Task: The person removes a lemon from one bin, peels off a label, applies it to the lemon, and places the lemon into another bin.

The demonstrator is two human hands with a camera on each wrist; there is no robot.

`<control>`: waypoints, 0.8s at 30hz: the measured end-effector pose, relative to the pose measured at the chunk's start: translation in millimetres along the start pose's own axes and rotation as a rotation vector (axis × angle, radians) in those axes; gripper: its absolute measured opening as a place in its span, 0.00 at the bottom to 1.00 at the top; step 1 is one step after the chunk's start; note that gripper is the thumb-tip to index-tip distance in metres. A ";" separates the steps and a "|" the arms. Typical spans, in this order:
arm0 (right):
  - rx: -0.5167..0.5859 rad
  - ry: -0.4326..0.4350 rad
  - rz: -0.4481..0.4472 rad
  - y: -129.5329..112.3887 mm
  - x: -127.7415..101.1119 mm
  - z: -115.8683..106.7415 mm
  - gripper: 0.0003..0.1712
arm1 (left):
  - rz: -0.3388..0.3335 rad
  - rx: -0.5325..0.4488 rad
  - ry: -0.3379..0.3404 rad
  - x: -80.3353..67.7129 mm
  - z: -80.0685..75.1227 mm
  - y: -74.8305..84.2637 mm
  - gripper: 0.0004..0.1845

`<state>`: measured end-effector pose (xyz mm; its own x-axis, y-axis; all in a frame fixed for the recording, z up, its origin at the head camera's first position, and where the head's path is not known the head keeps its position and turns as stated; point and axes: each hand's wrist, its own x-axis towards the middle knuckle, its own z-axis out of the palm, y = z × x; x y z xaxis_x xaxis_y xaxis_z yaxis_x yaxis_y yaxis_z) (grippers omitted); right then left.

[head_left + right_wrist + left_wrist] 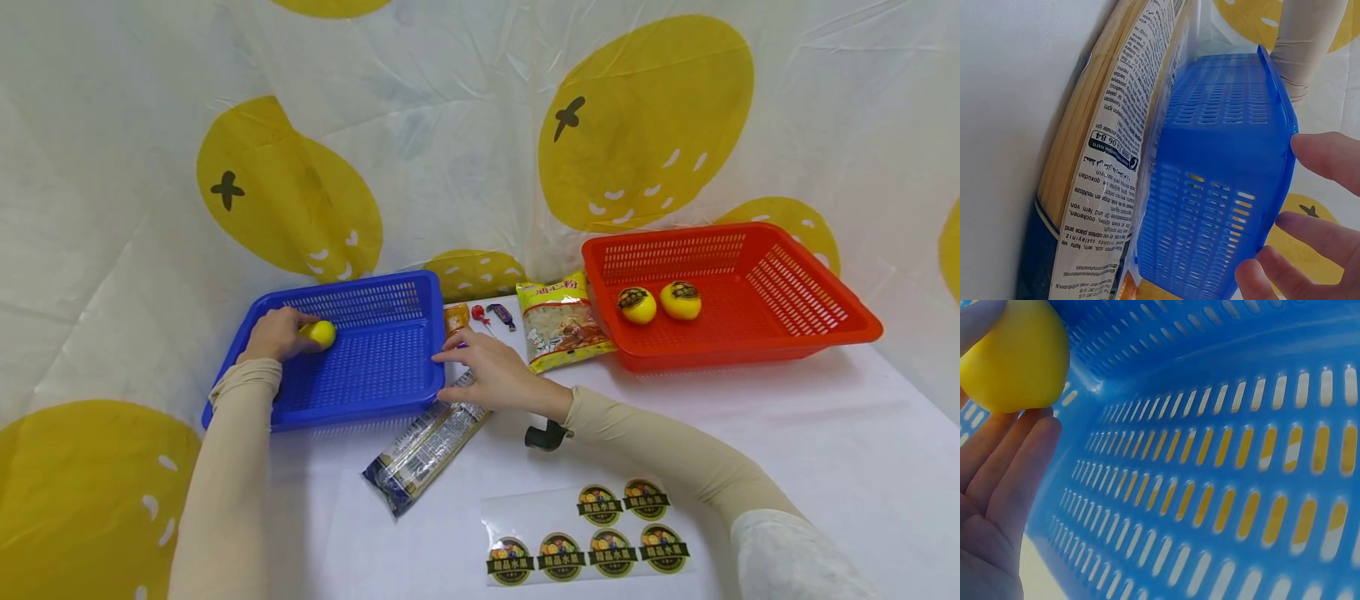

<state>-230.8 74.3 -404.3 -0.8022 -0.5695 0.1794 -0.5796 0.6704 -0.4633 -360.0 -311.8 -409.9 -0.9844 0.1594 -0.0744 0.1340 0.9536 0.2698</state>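
Ball (322, 333) in left basket (360, 367), noodle packet (423, 450) before it (touching), two balls (658, 303) in right basket (795, 333)

My left hand (276, 334) hides part of the small yellow ball (323, 333) inside the blue slotted plastic basket (390, 392); my right hand (491, 375) covers the clear spaghetti packet's (420, 450) end beside that basket.

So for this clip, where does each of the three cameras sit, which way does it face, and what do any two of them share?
Head: worn on the head, looks forward and down at the table; both sleeved arms, left hand and right hand show.
Left wrist: inside the blue basket, faces its slotted wall; palm and fingers holding the yellow ball show.
Right wrist: low on the table, faces the basket's outer wall and the pasta pack; fingertips show.
All three share the blue basket.
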 end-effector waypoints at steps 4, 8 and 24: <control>-0.008 0.004 -0.007 -0.7 -0.9 -0.9 0.33 | 0.041 0.010 0.021 -1.6 -4.6 3.4 0.32; -0.009 0.011 -0.017 0.7 -2.1 -1.9 0.32 | 0.077 0.008 0.039 -3.5 -10.7 12.5 0.32; 0.021 0.013 0.067 20.2 -36.1 -20.6 0.33 | 0.306 -0.014 0.074 -41.2 -21.4 96.8 0.32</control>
<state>-216.5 118.2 -402.2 -0.8410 -0.5173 0.1587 -0.5214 0.6966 -0.4928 -308.9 -231.5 -360.2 -0.9045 0.4186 0.0820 0.4239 0.8607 0.2819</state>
